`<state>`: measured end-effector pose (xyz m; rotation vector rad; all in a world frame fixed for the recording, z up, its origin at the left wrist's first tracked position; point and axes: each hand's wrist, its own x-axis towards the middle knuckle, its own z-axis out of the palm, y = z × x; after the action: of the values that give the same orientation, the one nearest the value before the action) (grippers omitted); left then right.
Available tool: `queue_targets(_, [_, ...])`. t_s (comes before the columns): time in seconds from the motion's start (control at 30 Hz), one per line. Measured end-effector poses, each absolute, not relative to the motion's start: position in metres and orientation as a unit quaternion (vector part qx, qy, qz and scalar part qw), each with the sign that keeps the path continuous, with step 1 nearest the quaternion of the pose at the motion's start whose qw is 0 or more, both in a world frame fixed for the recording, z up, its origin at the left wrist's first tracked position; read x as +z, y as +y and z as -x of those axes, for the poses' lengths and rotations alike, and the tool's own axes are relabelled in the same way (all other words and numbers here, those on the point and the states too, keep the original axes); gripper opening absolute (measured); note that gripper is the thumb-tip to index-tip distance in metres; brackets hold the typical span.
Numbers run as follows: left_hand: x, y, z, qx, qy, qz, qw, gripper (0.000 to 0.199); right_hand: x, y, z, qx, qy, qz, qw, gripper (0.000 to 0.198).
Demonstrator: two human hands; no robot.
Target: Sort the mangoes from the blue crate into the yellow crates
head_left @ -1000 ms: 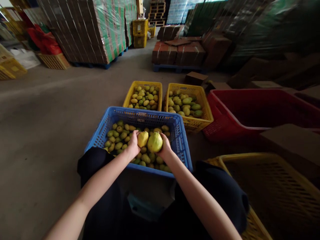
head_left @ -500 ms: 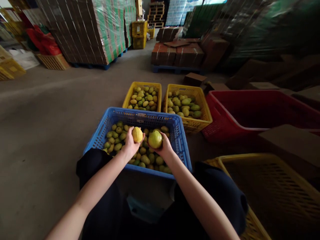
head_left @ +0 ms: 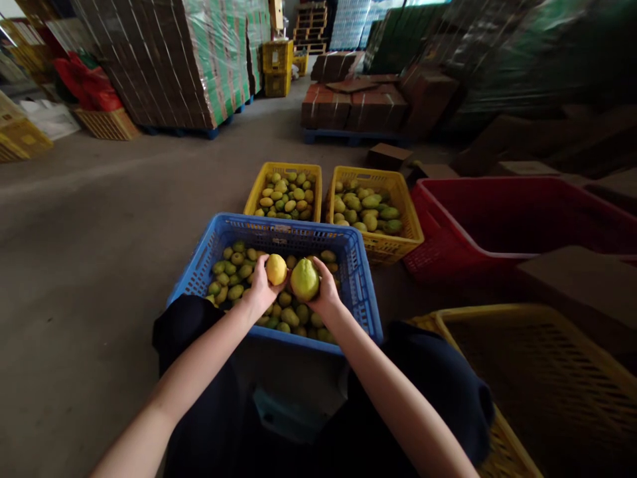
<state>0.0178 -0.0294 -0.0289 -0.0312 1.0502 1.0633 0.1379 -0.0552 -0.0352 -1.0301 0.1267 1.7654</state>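
Observation:
Above the blue crate (head_left: 279, 340), both hands hold fruit side by side. A yellow lemon (head_left: 276, 269) rests in my left hand (head_left: 259, 291), the fingers wrapped around it. My right hand (head_left: 326, 292) grips a bigger green lemon (head_left: 304, 279) whose narrow tip points up. Only a small gap separates the two fruits. Below them, many green and yellowish lemons (head_left: 231, 269) cover the bottom of the crate; my hands and forearms hide some of these.
Behind the blue crate stand two yellow crates of lemons, one left (head_left: 318, 174) and one right (head_left: 393, 247). A red bin (head_left: 438, 255) is at the right, a yellow crate (head_left: 497, 312) near my right knee. Farther back are wrapped carton stacks (head_left: 149, 66) and a low pallet of boxes (head_left: 353, 109).
The two lemons have come closer together. The green one has turned in my right hand, so that its tip now tilts upward more to the left; the yellow one has shifted slightly right.

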Motion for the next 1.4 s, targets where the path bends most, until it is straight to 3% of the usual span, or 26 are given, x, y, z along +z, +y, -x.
queue_targets(0.1, [-0.029, -0.029, -0.018, 0.521, 0.445, 0.009, 0.729, 0.017, -0.029, -0.054, -0.141, 0.700, 0.058, 0.431, 0.566, 0.012])
queue_targets(0.23, [-0.028, -0.029, -0.017, 0.507, 0.407, 0.002, 0.760, 0.027, -0.025, -0.050, -0.150, 0.667, 0.084, 0.420, 0.609, 0.009])
queue_targets(0.47, [-0.030, -0.027, -0.020, 0.486, 0.402, 0.039, 0.775, 0.029, -0.035, -0.051, -0.144, 0.700, 0.095, 0.449, 0.548, 0.017])
queue_targets(0.63, [-0.026, -0.027, -0.018, 0.556, 0.410, 0.004, 0.723, 0.021, -0.023, -0.054, -0.146, 0.709, 0.073, 0.398, 0.577, 0.015])
queue_targets(0.87, [-0.027, -0.030, -0.018, 0.521, 0.408, 0.027, 0.749, 0.029, -0.034, -0.054, -0.146, 0.714, 0.101, 0.394, 0.570, 0.028])
queue_targets(1.07, [-0.030, -0.026, -0.015, 0.553, 0.434, 0.042, 0.710, 0.021, -0.029, -0.054, -0.144, 0.710, 0.074, 0.400, 0.575, 0.019])
queue_targets(1.27, [-0.023, -0.032, -0.014, 0.532, 0.411, 0.068, 0.737, 0.032, -0.023, -0.054, -0.148, 0.673, 0.116, 0.389, 0.619, 0.023])
queue_targets(1.4, [-0.025, -0.032, -0.018, 0.523, 0.457, 0.062, 0.717, 0.020, -0.035, -0.055, -0.142, 0.651, 0.140, 0.449, 0.596, 0.016])
